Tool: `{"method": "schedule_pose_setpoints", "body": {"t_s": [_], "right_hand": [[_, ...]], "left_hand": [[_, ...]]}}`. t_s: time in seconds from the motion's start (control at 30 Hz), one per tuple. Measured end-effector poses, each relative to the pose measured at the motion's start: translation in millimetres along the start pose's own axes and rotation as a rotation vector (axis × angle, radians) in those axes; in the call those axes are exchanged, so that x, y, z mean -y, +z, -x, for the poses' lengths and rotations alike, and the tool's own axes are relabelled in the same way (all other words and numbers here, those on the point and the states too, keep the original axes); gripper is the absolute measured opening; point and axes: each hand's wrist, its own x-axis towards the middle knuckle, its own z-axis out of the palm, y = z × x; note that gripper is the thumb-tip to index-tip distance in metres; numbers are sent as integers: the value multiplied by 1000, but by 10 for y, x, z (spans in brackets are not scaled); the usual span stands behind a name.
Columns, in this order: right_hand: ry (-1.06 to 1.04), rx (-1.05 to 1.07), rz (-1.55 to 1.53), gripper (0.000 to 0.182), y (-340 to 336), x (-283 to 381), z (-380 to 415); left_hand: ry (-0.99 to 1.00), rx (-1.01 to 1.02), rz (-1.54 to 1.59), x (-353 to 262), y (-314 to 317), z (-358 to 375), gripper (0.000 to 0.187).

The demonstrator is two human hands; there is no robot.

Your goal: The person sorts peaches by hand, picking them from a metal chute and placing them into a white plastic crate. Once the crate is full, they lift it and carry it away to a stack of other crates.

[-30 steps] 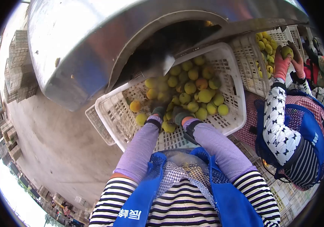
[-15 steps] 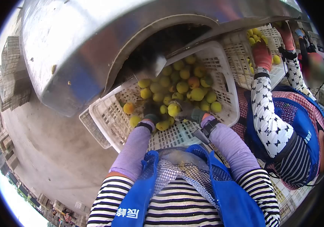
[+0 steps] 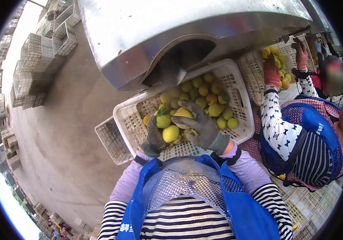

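Note:
My left hand [image 3: 154,137], in a dark grey glove, curves round the left side of some large-looking yellow-green fruits [image 3: 170,133]. A green leaf [image 3: 162,111] lies on the upper one. My right hand [image 3: 205,129], gloved alike, has its fingers and thumb round another yellow fruit [image 3: 183,113]. Both hands are above the near part of a white plastic crate [image 3: 243,105] with slotted walls. More yellow-green fruits, a few tinged orange, fill its far side. My palms and some fingertips are hidden.
A metal machine [image 3: 147,44] with a dark chute opening [image 3: 187,58] overhangs the crate's far edge. On the right, a co-worker in a blue vest [image 3: 317,124] reaches into another fruit crate [image 3: 251,82]. Stacked crates [image 3: 35,68] stand at left on the concrete floor [image 3: 67,128].
My hands have risen from among the fruits and drawn nearer my body, with fruits between them. The view has shifted, showing more floor at left. The co-worker's gloved hands have moved too.

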Motion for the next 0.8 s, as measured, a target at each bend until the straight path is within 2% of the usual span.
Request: {"method": "schedule_pose_setpoints", "body": {"t_s": [0.03,0.07,0.2,0.23,0.43,0.53,0.63,0.73,0.8], "right_hand": [[-27,53,-45,59,11,94,7],[-57,102,-88,57,26,160,13],[249,-165,-349,68,79,330,38],[241,-217,-302,70,124,348,43],[259,-137,60,74,-74,525,-31],[169,-266,-36,72,-165,496,-235],[109,-440,40,65,-151,268,-677],[89,-407,430,58,103,-357,-1000],[78,-438,459,53,55,-380,-1162]], "left_hand": [[103,-42,-88,68,45,44,83],[104,-20,-127,67,26,110,85],[167,8,-302,71,119,287,91],[194,28,-336,59,202,321,91],[254,126,-380,-80,346,295,87],[357,92,-458,-182,532,263,86],[379,34,-491,-333,745,266,81],[360,-38,-434,-379,804,200,66],[318,-30,-378,-395,850,199,62]]}}
